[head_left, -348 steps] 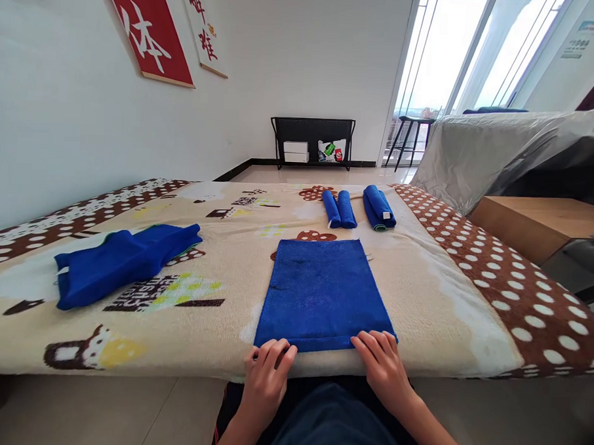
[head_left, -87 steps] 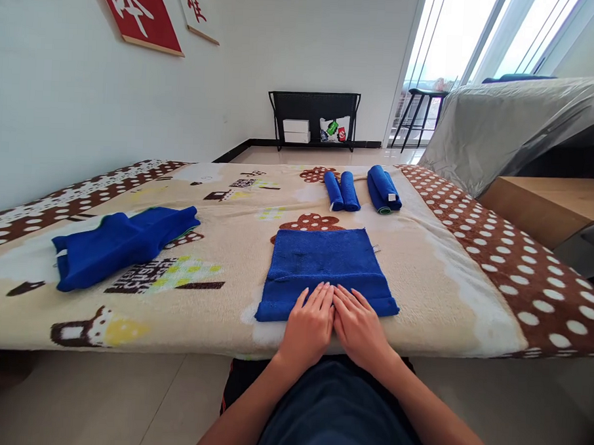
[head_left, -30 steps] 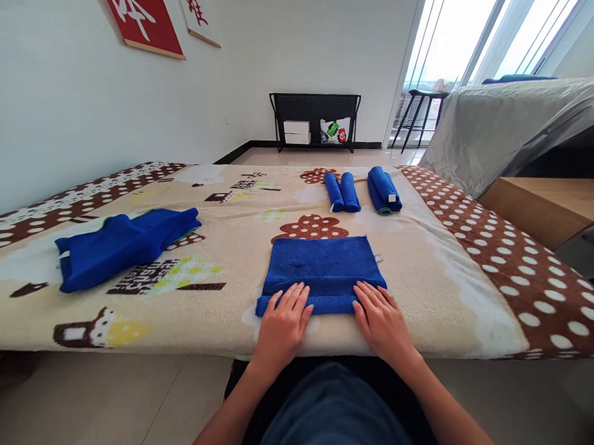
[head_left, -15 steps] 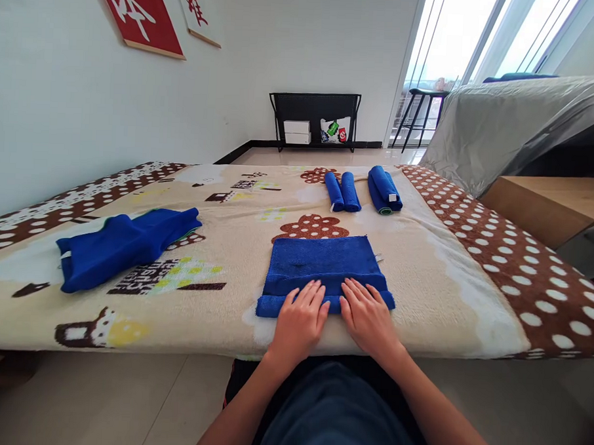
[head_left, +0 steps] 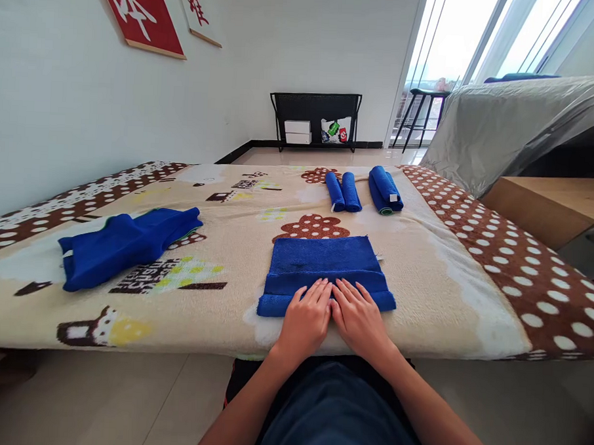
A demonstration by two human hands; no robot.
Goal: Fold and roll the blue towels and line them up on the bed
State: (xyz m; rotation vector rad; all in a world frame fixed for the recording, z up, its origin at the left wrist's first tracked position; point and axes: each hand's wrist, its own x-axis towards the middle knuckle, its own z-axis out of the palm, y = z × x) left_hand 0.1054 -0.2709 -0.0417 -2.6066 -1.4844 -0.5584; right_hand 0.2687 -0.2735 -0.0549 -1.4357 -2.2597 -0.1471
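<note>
A blue towel (head_left: 320, 253) lies partly folded on the bed in front of me, its near edge turned over into a flat band. My left hand (head_left: 309, 311) rests palm down on that band, fingers stretched out. Beside it, my right hand (head_left: 357, 310) lies flat on the same fold, also with fingers extended. The thumbs meet or nearly meet in the middle. Farther back are two slim rolled blue towels (head_left: 343, 192) side by side, and a thicker rolled blue towel (head_left: 386, 190) with a white tag. To the left lies a crumpled blue towel (head_left: 128, 245).
A patterned blanket (head_left: 235, 279) covers the bed, with a brown polka-dot border at both sides. Beyond the bed stands a black rack (head_left: 315, 108) against the wall. At right are a wooden box-like piece (head_left: 548, 201) and plastic-covered furniture (head_left: 518, 114).
Both hands have slid inward along the fold, coming together at its middle. The towels have stayed where they were.
</note>
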